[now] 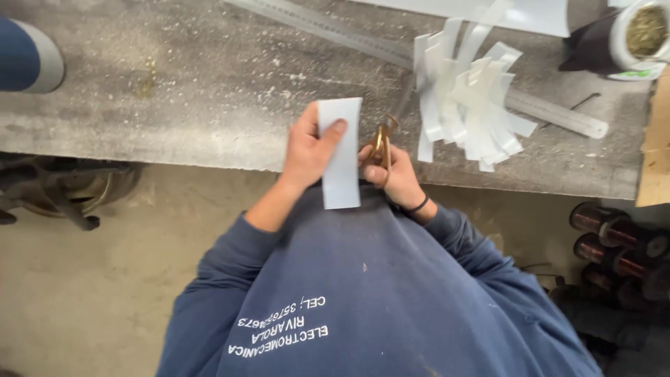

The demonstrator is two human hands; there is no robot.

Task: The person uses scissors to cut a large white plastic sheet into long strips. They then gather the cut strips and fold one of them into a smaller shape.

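I see a white paper strip (341,160) held upright over the near edge of the table (209,91), its lower end hanging past the edge above my blue sweatshirt (363,293). My left hand (307,150) pinches it: the thumb presses on its front face near the top, and the other fingers (305,120) are curled behind its left edge. Just right of the strip, touching its right edge, my right hand (394,174) has its fingers closed through the handles of brass-coloured scissors (382,143); I cannot tell how far the blades are parted. Beyond those fingers, up and to the right, a fanned pile of cut white strips (467,105) lies on the table, on top of a long metal ruler (558,115). Farther right stands a dark roll (621,35). Below the right hand, off the table, copper wire spools (614,237) sit near the floor (105,293).
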